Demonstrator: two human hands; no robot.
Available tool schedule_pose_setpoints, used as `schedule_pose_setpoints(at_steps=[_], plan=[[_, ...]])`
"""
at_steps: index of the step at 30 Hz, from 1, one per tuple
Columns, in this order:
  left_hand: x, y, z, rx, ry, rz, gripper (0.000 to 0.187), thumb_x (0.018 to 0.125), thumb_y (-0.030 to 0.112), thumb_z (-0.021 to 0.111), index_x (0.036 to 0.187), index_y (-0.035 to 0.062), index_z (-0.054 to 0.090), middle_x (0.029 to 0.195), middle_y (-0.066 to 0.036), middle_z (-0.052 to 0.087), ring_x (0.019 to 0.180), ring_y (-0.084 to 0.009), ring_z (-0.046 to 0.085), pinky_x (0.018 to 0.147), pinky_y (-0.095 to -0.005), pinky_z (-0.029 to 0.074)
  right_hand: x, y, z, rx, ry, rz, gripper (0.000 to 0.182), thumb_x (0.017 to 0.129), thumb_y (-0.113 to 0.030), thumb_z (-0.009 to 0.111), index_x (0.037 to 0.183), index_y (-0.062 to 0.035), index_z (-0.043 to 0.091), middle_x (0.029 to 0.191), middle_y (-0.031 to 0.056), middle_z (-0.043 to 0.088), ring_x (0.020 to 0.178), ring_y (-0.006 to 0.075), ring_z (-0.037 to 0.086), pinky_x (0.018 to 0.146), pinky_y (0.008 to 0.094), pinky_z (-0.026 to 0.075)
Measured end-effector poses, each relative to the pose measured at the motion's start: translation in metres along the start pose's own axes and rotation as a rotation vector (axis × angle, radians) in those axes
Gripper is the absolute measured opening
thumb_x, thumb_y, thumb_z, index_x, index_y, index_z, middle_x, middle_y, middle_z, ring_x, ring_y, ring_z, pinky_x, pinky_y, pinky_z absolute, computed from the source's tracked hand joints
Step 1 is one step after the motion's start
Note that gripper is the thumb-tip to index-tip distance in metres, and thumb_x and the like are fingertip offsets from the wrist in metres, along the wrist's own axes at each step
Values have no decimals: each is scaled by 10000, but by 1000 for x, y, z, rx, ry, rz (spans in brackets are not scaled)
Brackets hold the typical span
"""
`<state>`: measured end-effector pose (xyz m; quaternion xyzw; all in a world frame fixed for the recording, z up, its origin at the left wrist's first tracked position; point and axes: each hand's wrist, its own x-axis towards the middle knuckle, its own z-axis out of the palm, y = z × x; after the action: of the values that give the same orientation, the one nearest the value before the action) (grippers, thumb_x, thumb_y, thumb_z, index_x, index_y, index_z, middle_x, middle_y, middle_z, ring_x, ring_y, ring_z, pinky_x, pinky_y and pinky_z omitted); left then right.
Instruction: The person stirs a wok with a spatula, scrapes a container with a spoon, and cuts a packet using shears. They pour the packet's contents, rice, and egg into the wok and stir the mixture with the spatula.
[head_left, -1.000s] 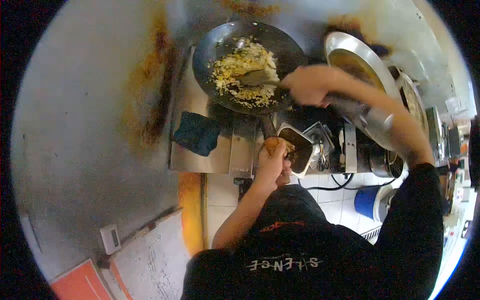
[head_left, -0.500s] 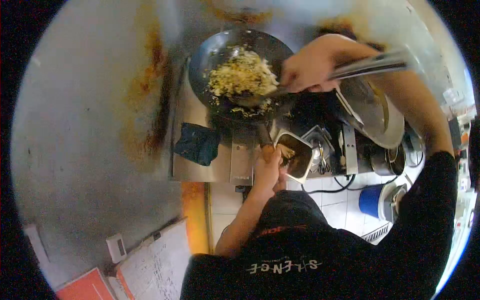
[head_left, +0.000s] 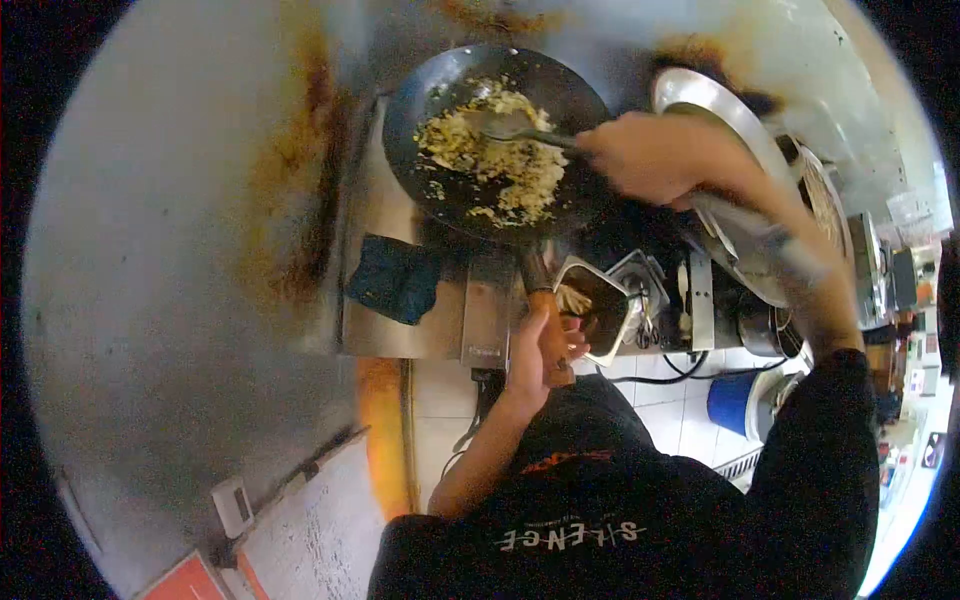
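A dark wok sits on the stove, with a fried rice-like mix of yellow and white bits and green flecks in it. My left hand is around the wooden end of the wok's handle, palm against it, some fingertips showing on its right side. Above the wok's right rim, my right hand grips a metal wok spatula. Its head lies in the food toward the top of the pan, and its shaft runs back under my forearm, smeared by motion.
A folded dark cloth lies on the steel counter left of the handle. Right of it stand a metal container and a tray with utensils. A large metal lid or pan and a pot are farther right. A blue bucket is below.
The spatula head has moved up and across the food, spreading it toward the lower right. My right hand has shifted slightly right. The left fingers are looser around the handle.
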<state>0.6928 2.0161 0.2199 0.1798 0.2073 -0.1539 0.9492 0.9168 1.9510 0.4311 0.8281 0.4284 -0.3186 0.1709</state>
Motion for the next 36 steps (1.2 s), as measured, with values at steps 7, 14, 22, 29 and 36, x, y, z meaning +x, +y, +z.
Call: schedule_pose_setpoints(at_steps=[7,14,22,29,36], plan=[[-27,-7,9,21,100,-49,420,924,489,437,1070,106,528,892,-70,593,712,-194,595,657,-354,516,12,-44,80,67,175,-57,484,778,-121,537,1119,200,414,860,310,613,805,378,652,684,423,534],[4,3,-3,66,118,20,355,943,384,490,1126,79,503,878,-35,556,621,-159,556,601,-285,489,-18,0,-30,-63,-422,9,268,811,-125,483,882,126,546,663,212,628,575,304,650,544,420,526],[1,6,-1,187,32,-80,365,933,411,503,1050,65,507,864,-48,555,585,-140,545,538,-269,480,16,16,-22,98,-169,-53,178,760,-98,512,769,72,564,598,175,609,508,284,626,438,412,484],[17,-26,38,198,185,113,273,934,365,532,887,105,466,686,11,445,478,-75,449,373,-235,362,-14,-33,-36,124,-133,-120,223,843,-152,461,784,56,512,535,108,551,443,248,576,379,390,454],[2,-11,40,187,174,151,258,941,347,521,854,118,441,686,14,435,454,-84,438,370,-242,366,-19,-13,-93,372,-577,-218,240,897,-204,417,785,-9,501,482,61,460,364,163,479,324,308,397]])
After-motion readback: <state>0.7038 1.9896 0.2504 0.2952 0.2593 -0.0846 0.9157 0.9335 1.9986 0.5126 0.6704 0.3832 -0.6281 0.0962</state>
